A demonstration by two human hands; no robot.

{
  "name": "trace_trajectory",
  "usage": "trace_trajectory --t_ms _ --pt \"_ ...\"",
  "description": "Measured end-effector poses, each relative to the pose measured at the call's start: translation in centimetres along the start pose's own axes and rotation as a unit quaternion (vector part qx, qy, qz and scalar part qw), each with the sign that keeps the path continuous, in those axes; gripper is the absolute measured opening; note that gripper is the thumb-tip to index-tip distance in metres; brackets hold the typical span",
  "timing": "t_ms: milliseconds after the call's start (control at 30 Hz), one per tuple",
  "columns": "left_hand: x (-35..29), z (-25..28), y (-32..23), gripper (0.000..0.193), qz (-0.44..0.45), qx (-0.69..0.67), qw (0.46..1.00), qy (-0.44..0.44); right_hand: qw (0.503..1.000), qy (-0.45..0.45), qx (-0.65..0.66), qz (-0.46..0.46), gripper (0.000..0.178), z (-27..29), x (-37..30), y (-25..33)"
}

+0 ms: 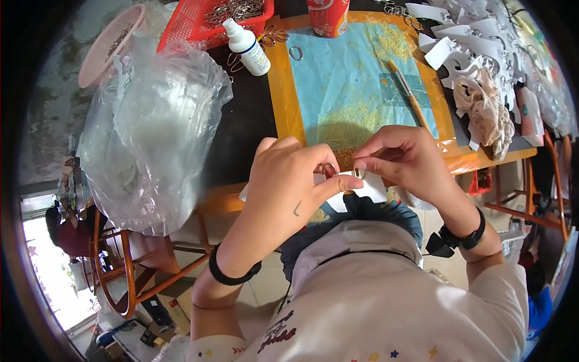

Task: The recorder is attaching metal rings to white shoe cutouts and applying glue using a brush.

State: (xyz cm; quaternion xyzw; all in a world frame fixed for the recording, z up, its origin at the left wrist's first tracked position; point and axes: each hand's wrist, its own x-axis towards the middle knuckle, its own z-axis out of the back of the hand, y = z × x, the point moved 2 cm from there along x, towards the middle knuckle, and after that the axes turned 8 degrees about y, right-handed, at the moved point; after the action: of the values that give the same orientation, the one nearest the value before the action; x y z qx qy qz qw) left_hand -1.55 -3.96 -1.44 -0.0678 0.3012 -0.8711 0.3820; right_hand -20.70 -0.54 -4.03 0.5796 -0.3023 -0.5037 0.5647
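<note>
Close to my body, at the table's front edge, my two hands meet. A white card (375, 190) shows under the fingers of my left hand (280, 181), which pinches it together with a silvery metal ring (329, 169). My right hand (407, 158) is closed, thumb and forefinger pinching a second small metal ring (360, 173) at the card's edge. Fingers partly cover both rings, so I cannot tell how they join the card. Beyond the hands lies a blue sheet (338, 66) bordered with amber tape, strewn with yellowish specks. A wooden-handled brush (416, 111) rests on its right side.
A white bottle (248, 51) stands left of a red can (329, 17). Metal rings fill a red basket (175, 27); a pink basket (99, 63) is farther left. A clear plastic bag (154, 127) bulges at left. White cards with rings (476, 45) and a crumpled cloth (482, 105) lie right.
</note>
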Motion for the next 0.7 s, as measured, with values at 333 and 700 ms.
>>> trace_trajectory --t_ms 333,700 --pt "-0.6 -0.3 -0.9 0.032 -0.037 0.043 0.991 -0.118 0.981 -0.024 -0.156 0.110 0.013 0.1 -1.1 1.5" --pt "-1.8 -1.3 -2.9 0.033 -0.131 0.196 0.952 -0.194 0.991 0.130 -0.026 0.027 0.060 -0.6 -0.8 -0.2"
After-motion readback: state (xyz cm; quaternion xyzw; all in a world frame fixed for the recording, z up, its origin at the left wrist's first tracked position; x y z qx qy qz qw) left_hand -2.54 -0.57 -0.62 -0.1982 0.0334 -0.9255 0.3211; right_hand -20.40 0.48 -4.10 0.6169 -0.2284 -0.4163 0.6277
